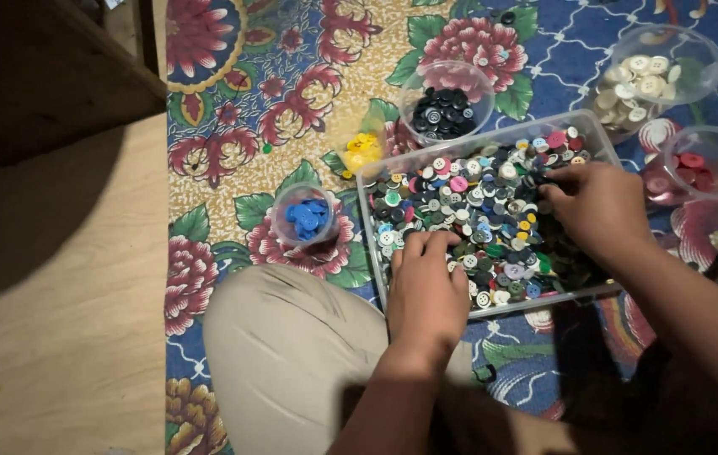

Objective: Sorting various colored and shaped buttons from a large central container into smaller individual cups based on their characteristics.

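Beige trouser knee [292,354] fills the lower middle of the head view, with two bare forearms reaching forward past it. Both hands rest in a clear rectangular plastic tray [373,219] that lies on a floral mat [233,109] spread over a wooden floor [56,337].

Inside the tray sits a dense heap of mixed buttons [481,211]: small round discs in white, black, green, blue, pink, yellow and red, piled several deep and covering the whole bottom.

At the near edge, the left hand [426,286] lies palm down, fingers curled loosely onto the heap, touching buttons without a clear grip on any. Toward the far right corner, the right hand [599,206] has its fingers bent and bunched down into the pile; whether it pinches a button cannot be told.

Around the tray stand small clear cups, each with one colour: a cup of blue buttons [306,216] just left of the tray, yellow buttons [363,150] at its far left corner, a cup of black buttons [443,109] just behind it, a cup of cream buttons [641,80] farther right, and a cup of red buttons [696,164] beside the right hand.
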